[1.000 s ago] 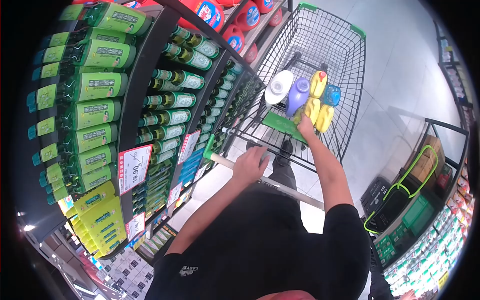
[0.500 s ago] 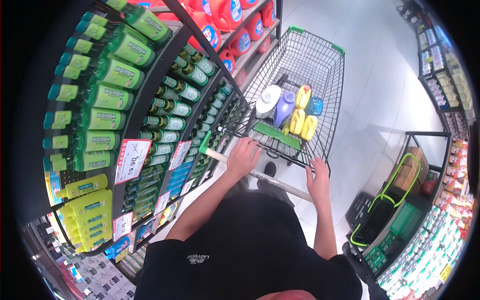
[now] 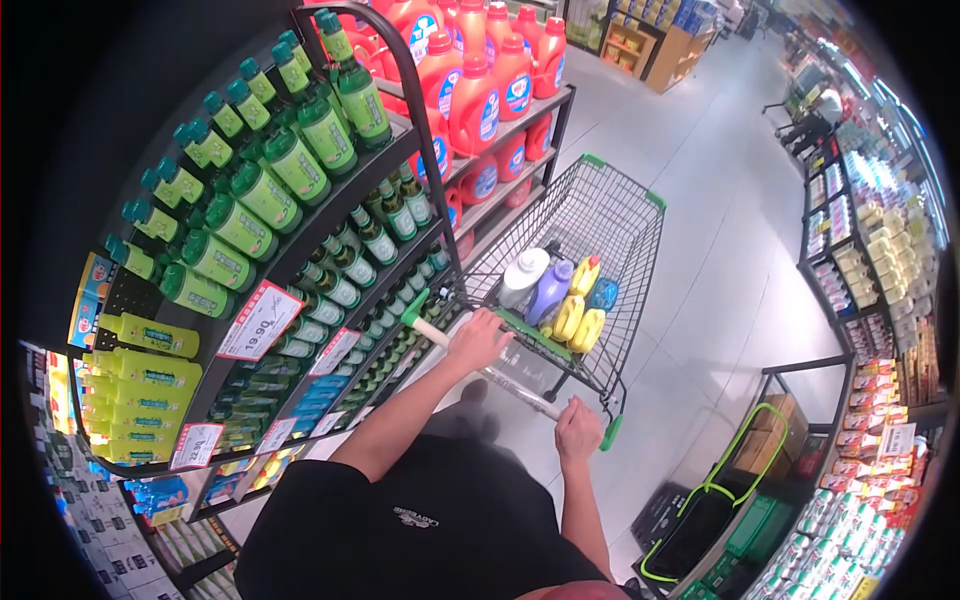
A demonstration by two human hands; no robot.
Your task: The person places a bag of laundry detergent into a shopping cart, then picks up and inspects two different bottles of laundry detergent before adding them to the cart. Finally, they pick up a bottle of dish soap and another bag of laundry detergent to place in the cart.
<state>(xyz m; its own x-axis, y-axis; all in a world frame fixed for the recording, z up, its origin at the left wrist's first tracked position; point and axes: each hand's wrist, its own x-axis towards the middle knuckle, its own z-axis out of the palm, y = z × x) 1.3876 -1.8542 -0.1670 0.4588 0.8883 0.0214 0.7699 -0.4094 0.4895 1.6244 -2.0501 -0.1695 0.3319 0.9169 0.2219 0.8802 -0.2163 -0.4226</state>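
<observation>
A wire shopping cart (image 3: 625,215) with green corners stands in front of me. My left hand (image 3: 480,342) is wrapped over the left part of its handle bar (image 3: 522,392), and my right hand (image 3: 577,430) is closed round the bar near its right end. In the cart, close to the handle, lie a white bottle (image 3: 522,277), a purple bottle (image 3: 552,290), several yellow bottles (image 3: 568,318) and a blue container (image 3: 603,294).
On the left, a shelf holds green bottles (image 3: 240,228), yellow-green bottles (image 3: 145,395) and price tags (image 3: 260,320). Red jugs (image 3: 475,105) fill a rack beyond. At right are a black basket (image 3: 700,525) with green handles and stocked shelves (image 3: 855,440). A person (image 3: 826,106) is far off.
My right hand has closed round the handle bar, where its fingers were loose before. The view has tilted up and turned, showing more of the aisle ahead.
</observation>
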